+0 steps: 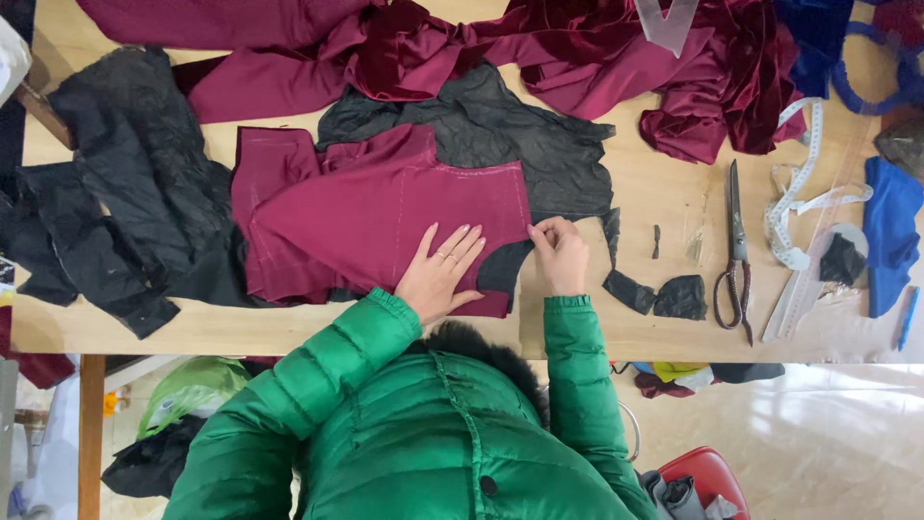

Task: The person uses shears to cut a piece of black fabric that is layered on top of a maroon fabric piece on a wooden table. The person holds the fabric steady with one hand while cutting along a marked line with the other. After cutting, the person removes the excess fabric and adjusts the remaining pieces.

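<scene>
No packages, labels, signs or screens on my table or around it, only fabric and sewing tools

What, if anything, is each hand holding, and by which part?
The right hand pinches the right edge of the maroon fabric piece, near its corner. The left hand holds nothing; it lies flat on the same piece, fingers spread.

One head camera looks steeply down, close over the table (664, 193).
</scene>
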